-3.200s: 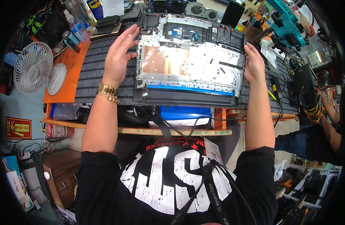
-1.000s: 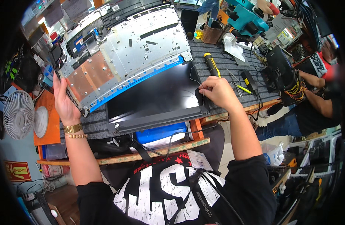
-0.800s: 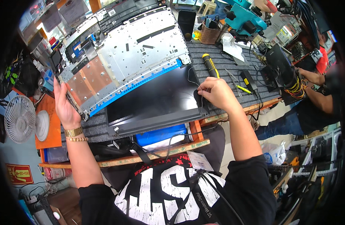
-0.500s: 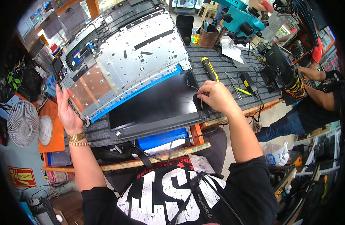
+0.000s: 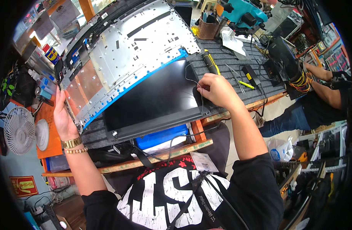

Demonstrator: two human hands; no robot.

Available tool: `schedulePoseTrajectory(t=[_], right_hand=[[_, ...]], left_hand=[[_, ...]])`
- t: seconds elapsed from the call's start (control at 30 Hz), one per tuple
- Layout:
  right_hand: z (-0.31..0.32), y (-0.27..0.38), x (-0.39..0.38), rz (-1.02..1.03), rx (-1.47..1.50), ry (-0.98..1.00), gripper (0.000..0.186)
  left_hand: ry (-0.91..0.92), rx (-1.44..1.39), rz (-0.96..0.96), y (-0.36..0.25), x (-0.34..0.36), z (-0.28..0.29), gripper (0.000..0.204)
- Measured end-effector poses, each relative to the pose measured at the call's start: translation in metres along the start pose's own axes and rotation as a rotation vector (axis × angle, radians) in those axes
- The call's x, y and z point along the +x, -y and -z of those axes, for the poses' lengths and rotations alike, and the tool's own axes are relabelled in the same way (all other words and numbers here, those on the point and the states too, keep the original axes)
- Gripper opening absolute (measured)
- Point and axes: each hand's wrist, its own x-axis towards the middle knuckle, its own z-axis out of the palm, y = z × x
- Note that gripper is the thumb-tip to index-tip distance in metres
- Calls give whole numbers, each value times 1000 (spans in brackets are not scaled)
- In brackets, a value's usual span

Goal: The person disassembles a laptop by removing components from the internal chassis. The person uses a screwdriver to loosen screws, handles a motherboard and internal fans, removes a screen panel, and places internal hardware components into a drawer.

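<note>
My left hand (image 5: 65, 115) is closed on the left edge of a laptop casing (image 5: 122, 57), whose metal inner side with copper-coloured plates and blue strip faces up, tilted over a dark screen panel (image 5: 149, 99) lying on the ribbed mat. My right hand (image 5: 212, 90) is pinched on a thin grey cable (image 5: 189, 79) at the panel's right edge, beside a small black piece. A yellow-and-black screwdriver (image 5: 210, 61) lies behind that hand; tweezers (image 5: 233, 73), a yellow pen (image 5: 246, 85) and a black adapter (image 5: 251, 76) are to its right.
A white fan (image 5: 19, 132) stands at left, spray can (image 5: 51, 54) and bottles behind. A teal microscope (image 5: 245, 15), pen holder (image 5: 207, 28) and black device with coloured wires (image 5: 279, 53) occupy the back right. A co-worker's arms (image 5: 325, 92) are at right; wooden bench edge (image 5: 160, 151) below.
Since the earliest frame, the casing has been raised and shifted leftward, uncovering the screen. My right hand left its right edge and moved down to the cable. Lately the casing tilted slightly.
</note>
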Motion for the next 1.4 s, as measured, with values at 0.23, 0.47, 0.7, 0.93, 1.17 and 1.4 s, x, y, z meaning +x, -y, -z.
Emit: schedulePoseTrajectory(t=[0.23,0.47,0.7,0.93,1.17,1.4], right_hand=[[-5,-5,0,-23,35,-15,11],[-7,-5,0,-53,45,-17,12],[-8,-8,0,-52,74,-27,12],[-8,-12,-2,-77,161,-56,11],[7,-22,-5,-350,441,-121,10],[18,1,-4,-140,1625,-198,17]], left_hand=[[33,-20,189,-3,2,13,34],[-46,-22,185,-5,6,20,25],[5,-79,206,-8,5,23,26],[6,-38,192,-7,2,13,25],[23,-10,185,-7,-5,-5,25],[27,-26,174,-10,-5,0,23]])
